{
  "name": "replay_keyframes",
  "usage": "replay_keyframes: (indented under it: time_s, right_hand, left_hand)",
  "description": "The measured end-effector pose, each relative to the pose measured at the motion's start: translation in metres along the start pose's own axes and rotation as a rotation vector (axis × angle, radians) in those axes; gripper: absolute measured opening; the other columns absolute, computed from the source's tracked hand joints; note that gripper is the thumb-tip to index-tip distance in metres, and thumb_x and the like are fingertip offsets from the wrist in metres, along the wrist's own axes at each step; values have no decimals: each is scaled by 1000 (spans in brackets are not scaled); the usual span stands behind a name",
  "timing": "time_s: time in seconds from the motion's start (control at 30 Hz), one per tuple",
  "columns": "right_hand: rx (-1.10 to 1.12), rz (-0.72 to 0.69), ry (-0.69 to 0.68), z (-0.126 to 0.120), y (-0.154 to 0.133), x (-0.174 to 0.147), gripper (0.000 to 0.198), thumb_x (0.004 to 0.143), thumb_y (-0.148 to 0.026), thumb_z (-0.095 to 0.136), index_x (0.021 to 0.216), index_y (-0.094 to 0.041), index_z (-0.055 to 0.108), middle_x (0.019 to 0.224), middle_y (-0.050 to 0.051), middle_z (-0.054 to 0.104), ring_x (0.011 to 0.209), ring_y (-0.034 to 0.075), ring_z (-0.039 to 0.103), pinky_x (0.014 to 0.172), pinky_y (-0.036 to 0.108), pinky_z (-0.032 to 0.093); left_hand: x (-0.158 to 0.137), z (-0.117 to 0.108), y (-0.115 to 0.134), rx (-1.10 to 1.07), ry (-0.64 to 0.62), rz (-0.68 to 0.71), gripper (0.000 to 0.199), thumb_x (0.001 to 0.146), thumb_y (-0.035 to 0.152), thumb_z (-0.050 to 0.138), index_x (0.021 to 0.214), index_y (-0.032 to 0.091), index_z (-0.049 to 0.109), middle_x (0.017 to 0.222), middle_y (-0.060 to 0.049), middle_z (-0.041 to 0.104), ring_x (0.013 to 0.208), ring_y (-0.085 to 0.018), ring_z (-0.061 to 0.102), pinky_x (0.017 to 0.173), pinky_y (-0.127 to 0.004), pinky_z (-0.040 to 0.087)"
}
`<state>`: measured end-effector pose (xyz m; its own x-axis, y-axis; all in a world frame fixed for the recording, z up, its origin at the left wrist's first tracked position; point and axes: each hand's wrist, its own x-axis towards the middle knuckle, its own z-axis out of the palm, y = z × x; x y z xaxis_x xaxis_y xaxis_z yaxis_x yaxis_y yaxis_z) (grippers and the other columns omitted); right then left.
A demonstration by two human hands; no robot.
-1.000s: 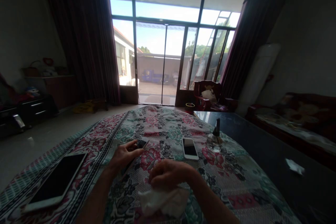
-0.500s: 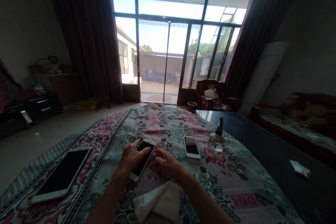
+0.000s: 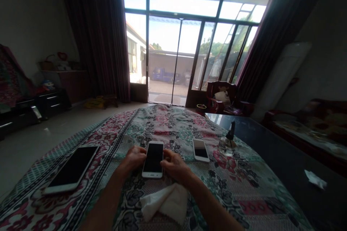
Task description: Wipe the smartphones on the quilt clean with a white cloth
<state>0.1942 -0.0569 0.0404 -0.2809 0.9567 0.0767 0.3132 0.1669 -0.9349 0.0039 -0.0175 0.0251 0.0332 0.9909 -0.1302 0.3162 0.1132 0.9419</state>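
The middle phone [image 3: 154, 158] has turned straight; I see the grip of my left hand [image 3: 135, 157] and right hand [image 3: 175, 165] pinching its opposite edges, so control seems steadier.

The middle phone [image 3: 153, 158], nearly edge-on a second earlier and slanted half a second ago, now faces up, pointing straight ahead. The left hand [image 3: 133, 158] has shifted from across it to its left edge; the right hand [image 3: 176, 165], first at the cloth [image 3: 169, 205], now holds its right edge.
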Motion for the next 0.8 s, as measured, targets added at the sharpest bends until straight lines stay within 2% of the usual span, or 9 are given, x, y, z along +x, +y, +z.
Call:
replay_keyframes:
  time_s: [0.1,0.2,0.3,0.37,0.5,0.63,0.73,0.8]
  right_hand:
    - [-115,15,107,-6,-2,3,36,71,-15,54,106,-15,63,84,4,67,76,17,61,69,26,48]
    - [-336,41,219,-6,1,1,50,72,-20,58,122,-12,57,106,12,66,98,25,61,87,36,47]
    - [-507,15,262,3,7,-2,69,70,-28,65,135,-12,46,133,19,53,125,32,47,104,44,35]
    - [-576,35,245,11,11,-5,77,70,-33,67,140,-14,41,143,20,43,133,37,37,107,49,30]
    - [-677,114,213,20,10,-8,83,71,-32,65,146,-13,33,150,24,31,137,42,29,108,55,24]
    - [-718,148,196,21,0,-8,84,73,-30,61,147,-7,31,152,27,26,138,43,27,107,57,23]
    - [-723,170,187,22,-3,-9,90,69,-35,65,148,-7,30,153,27,24,138,44,27,108,57,23]
    - [-729,167,197,23,-2,-9,91,67,-33,66,148,-8,31,153,26,24,136,43,29,107,56,23]
  left_hand:
    - [-3,15,8,-51,-86,-23,21,57,17,58,69,13,75,45,1,60,43,-12,54,41,-19,36]
    - [-4,26,12,-97,-113,-42,28,59,17,57,79,12,76,56,-2,67,55,-15,63,50,-20,45]
    - [-2,32,12,-123,-119,-56,30,62,17,58,86,13,76,59,-3,69,58,-16,66,52,-21,48]
    - [-1,33,10,-134,-111,-60,31,64,16,58,90,13,75,60,-3,70,58,-16,67,52,-21,48]
    - [2,35,8,-131,-64,-75,34,66,13,57,96,12,73,59,-2,69,55,-15,67,49,-19,48]
    - [6,36,6,-108,17,-68,37,72,14,54,106,13,70,58,1,67,48,-13,65,45,-19,47]
    - [9,35,2,-81,107,-25,43,77,17,53,119,13,64,59,1,68,49,-13,66,48,-19,48]
    - [10,33,-2,-59,165,3,46,79,19,53,124,13,61,59,1,68,50,-14,65,50,-20,48]
